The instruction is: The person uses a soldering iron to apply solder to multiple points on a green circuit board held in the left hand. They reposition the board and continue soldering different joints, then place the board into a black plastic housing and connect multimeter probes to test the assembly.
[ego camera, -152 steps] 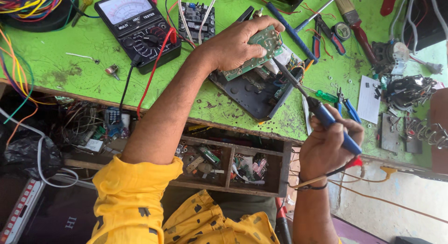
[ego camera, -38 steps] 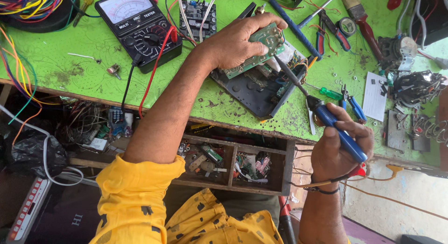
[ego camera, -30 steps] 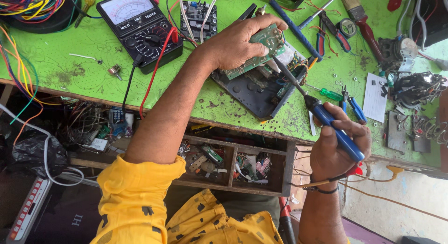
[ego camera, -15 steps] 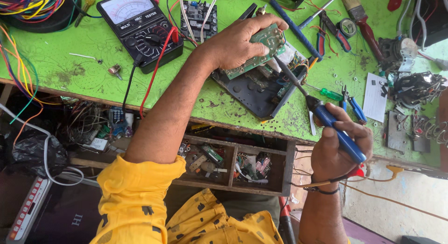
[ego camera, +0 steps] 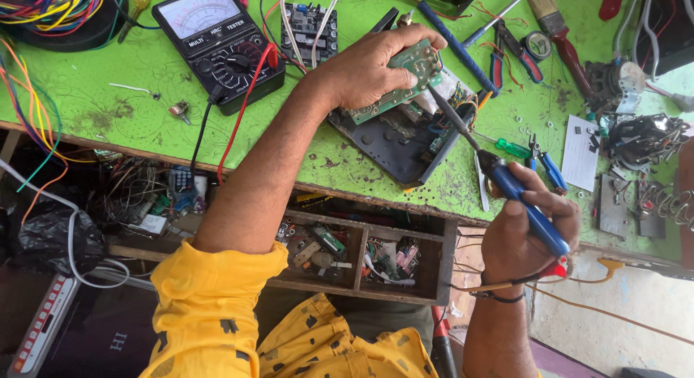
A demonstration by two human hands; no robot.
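Green bench (ego camera: 87,96): circuit board (ego camera: 405,78) under fingers (ego camera: 401,49).

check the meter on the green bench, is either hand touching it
No, the left hand holds the circuit board, the right hand the soldering iron.

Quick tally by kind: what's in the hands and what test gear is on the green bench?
Soldering iron, in right hand: 1
Circuit board, in left hand: 1
Multimeter: 1
Paintbrush: 1
Total: 4
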